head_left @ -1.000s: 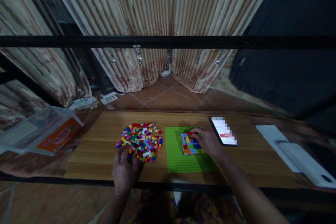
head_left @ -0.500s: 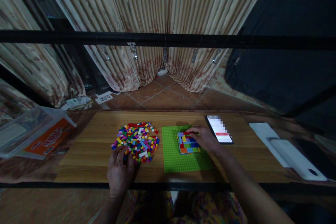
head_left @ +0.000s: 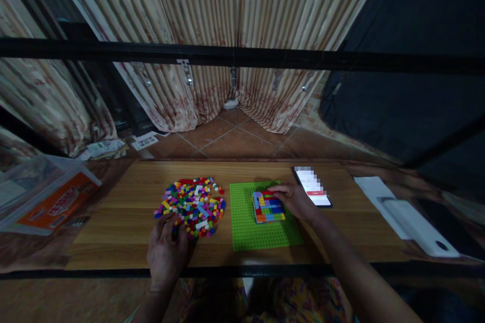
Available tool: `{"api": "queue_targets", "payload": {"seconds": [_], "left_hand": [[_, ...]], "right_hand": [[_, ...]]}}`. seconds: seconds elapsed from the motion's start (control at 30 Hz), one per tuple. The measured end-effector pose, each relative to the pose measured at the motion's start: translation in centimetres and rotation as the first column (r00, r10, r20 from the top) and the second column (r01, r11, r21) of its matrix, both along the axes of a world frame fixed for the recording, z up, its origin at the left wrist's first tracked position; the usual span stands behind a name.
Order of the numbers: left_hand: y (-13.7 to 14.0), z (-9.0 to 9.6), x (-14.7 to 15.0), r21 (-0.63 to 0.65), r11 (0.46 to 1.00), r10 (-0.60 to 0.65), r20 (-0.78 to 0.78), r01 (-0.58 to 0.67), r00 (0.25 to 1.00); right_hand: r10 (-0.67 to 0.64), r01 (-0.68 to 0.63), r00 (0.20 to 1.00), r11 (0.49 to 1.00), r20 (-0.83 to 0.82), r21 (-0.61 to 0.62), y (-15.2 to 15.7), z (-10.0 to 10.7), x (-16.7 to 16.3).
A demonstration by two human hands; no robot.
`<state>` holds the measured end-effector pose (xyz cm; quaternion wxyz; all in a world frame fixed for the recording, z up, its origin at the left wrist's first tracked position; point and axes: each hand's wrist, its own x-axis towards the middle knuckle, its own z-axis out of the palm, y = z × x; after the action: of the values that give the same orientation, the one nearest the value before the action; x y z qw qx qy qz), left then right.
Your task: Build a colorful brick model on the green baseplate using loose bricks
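Observation:
A low block of multicoloured toy bricks (head_left: 270,208) stands on the green studded baseplate (head_left: 246,239). At the far edge of this block, my right hand (head_left: 297,201) has thumb and fingers closed on a small red brick, whose exact size is partly hidden. Left of the baseplate lies a loose pile of small bricks (head_left: 193,204) in many colours. Over the near left edge of the pile rests my left hand (head_left: 167,250), fingers bent and spread apart, touching the bricks. No brick can be seen gripped in it.
A phone (head_left: 312,186) with a lit screen lies right of the baseplate on the wooden table (head_left: 113,212). Beyond the table's right end are white flat items (head_left: 417,227). A clear plastic box (head_left: 60,197) with an orange label stands at the left.
The whole view has shifted slightly, with the scene moving left. Both hands keep almost the same places, the left at the pile and the right at the block's far edge.

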<state>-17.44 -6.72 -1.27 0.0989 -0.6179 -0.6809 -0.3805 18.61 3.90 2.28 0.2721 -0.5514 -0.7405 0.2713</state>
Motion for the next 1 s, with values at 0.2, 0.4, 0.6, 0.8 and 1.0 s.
{"api": "queue_targets", "payload": {"seconds": [0.2,0.4,0.6,0.8,1.0], "left_hand": [[0.0,0.1,-0.1,-0.002,1.0,-0.01,0.003,0.01,1.0],[0.1,-0.1,-0.1,0.006,1.0,0.0,0.001,0.0,1.0],[0.1,-0.2,-0.1,-0.016,1.0,0.015,0.0,-0.015,1.0],[-0.3,0.3,-0.3,0.053,0.998,0.013,0.049,-0.016,0.999],[0.3,4.2,4.3,0.176,0.98,-0.103,0.072,0.089,0.992]], "right_hand": [[-0.021,0.02,1.0,0.999,-0.021,-0.03,-0.3,0.0,-0.1],[-0.029,0.029,1.0,0.999,-0.009,-0.044,-0.4,0.3,-0.3],[-0.033,0.026,0.997,0.995,-0.076,-0.092,-0.3,0.4,-0.2],[-0.033,0.026,0.993,0.998,-0.114,-0.06,-0.3,0.3,-0.3],[0.033,-0.031,0.995,0.999,-0.098,0.026,-0.6,-0.3,-0.2]]}}
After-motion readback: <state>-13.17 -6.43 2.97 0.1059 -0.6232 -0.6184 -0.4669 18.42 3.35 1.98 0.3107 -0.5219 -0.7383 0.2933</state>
